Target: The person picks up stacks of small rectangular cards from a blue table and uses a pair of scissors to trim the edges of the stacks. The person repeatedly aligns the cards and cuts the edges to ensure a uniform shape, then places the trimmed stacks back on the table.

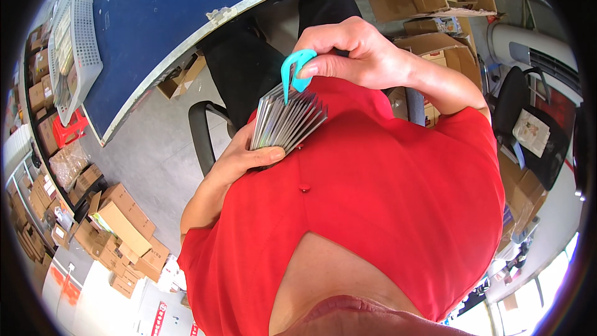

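Observation:
My left hand [249, 151] grips a fanned stack of thin, flat, shiny packets [284, 121] against my red shirt, its thumb across their lower end. Above them, my right hand [347, 53] pinches a small turquoise plastic letter-opener-style cutter [298, 69] between thumb and fingers. The cutter's narrow pointed arm reaches down to the upper edges of the packets. What the packets contain cannot be told. The fingers of my left hand are mostly hidden behind the stack.
A blue-topped table [154, 18] with a worn pale edge lies beyond my lap. A white plastic basket [88, 56] holding packets sits at its left end. Cardboard boxes [126, 214], a red stool [70, 127] and a black chair [517, 98] stand around; a chair armrest [199, 135] is beside me.

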Available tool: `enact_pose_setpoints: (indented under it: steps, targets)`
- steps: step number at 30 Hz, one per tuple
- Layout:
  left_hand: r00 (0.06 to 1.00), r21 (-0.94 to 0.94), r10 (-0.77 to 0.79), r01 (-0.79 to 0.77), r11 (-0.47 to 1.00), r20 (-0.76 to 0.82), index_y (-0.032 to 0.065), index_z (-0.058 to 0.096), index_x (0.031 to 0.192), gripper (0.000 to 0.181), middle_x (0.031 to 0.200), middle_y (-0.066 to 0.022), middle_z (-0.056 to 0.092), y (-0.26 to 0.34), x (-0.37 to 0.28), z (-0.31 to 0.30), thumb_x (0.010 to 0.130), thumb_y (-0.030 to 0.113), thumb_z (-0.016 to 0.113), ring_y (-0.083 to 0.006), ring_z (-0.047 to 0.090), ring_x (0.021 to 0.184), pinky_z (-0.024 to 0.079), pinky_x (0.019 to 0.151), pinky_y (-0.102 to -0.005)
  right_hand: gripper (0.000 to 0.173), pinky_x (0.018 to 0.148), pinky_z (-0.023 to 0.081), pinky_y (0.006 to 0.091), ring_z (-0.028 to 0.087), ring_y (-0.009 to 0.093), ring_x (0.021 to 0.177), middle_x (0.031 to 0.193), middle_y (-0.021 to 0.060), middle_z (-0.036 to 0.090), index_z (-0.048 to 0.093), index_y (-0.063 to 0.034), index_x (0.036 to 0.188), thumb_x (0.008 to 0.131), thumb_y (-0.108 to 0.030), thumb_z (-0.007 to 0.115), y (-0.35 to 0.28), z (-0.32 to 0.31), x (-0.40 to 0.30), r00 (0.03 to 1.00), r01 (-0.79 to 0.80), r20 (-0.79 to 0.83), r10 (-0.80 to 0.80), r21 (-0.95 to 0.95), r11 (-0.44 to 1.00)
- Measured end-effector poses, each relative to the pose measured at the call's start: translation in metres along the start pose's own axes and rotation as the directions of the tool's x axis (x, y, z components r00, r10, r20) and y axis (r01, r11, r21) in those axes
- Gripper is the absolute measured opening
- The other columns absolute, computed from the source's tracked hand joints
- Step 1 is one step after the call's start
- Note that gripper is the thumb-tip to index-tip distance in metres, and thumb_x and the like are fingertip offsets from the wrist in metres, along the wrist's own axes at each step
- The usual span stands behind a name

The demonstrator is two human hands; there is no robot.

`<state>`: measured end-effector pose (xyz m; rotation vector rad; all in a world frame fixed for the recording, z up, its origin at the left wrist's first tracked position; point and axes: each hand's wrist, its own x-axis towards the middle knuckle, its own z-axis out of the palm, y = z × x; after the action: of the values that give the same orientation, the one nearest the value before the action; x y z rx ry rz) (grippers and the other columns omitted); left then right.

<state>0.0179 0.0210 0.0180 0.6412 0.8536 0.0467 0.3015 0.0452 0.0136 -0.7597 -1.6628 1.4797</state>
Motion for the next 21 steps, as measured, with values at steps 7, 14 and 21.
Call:
enact_pose_setpoints:
  steps: [7, 14, 21]
  targets:
    - [1.000, 0.015, 0.020, -0.020, 1.000, -0.013, -0.0006, 0.043, 0.140, 0.076, 0.126, -0.0080, 0.058, 0.005, 0.000, 0.005, 0.078, 0.026, 0.080, -0.0157, 0.054, 0.116, 0.038, 0.103, -0.0285, 0.013, 0.067, 0.049, 0.0300, 0.061, 0.020, 0.074, 0.084, 0.0094, 0.063, 0.057, -0.0022, 0.101, 0.099, -0.014, 0.057, -0.009, 0.019, -0.019, 0.992, -0.080, -0.102, 0.073, -0.065, 0.995]
    - [0.999, -0.015, 0.026, -0.027, 1.000, -0.033, 0.0002, 0.042, 0.142, 0.074, 0.129, -0.0082, 0.058, 0.009, -0.003, 0.013, 0.080, 0.021, 0.078, -0.0159, 0.055, 0.118, 0.038, 0.105, -0.0302, 0.015, 0.077, 0.058, 0.0443, 0.069, 0.040, 0.092, 0.106, 0.0274, 0.066, 0.051, 0.0038, 0.101, 0.099, -0.011, 0.050, 0.003, 0.033, -0.029, 0.903, 0.364, -0.058, -0.425, -0.418, 0.832]
    - [0.999, -0.032, 0.030, -0.031, 0.999, -0.040, 0.0008, 0.046, 0.137, 0.067, 0.125, -0.0086, 0.060, 0.003, 0.002, 0.015, 0.081, 0.020, 0.077, -0.0157, 0.057, 0.115, 0.039, 0.103, -0.0303, 0.013, 0.084, 0.056, 0.0344, 0.070, 0.028, 0.097, 0.107, 0.0245, 0.067, 0.045, 0.0044, 0.111, 0.103, -0.006, 0.043, 0.005, 0.036, -0.040, 0.977, 0.102, -0.171, -0.126, -0.146, 0.984]
